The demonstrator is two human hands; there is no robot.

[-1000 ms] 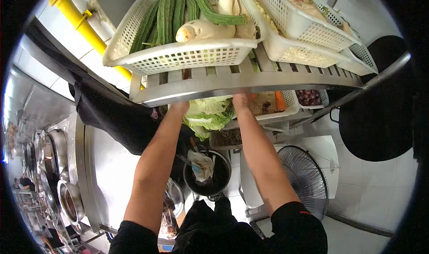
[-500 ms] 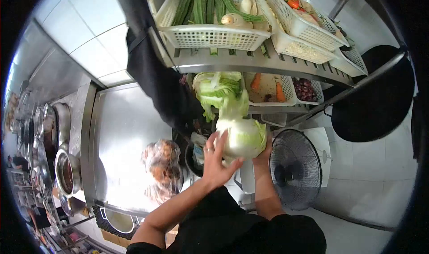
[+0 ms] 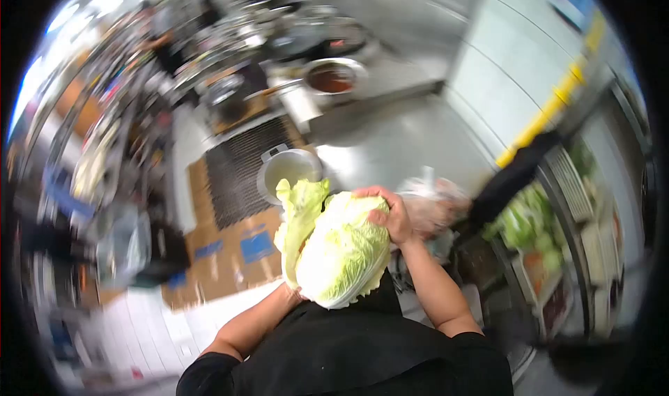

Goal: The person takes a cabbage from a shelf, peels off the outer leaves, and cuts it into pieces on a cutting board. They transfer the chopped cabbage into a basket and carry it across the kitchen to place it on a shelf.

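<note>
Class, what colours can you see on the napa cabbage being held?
The napa cabbage is pale yellow-green with whitish parts, best seen in the head view.

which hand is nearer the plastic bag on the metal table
Right: the right hand is on the cabbage, just left of the plastic bag in view. The left hand is farther, mostly hidden at the cabbage's lower left.

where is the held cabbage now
The cabbage is below centre in the head view, in front of the black shirt, the right hand on its upper right, a pot beyond its upper left.
</note>
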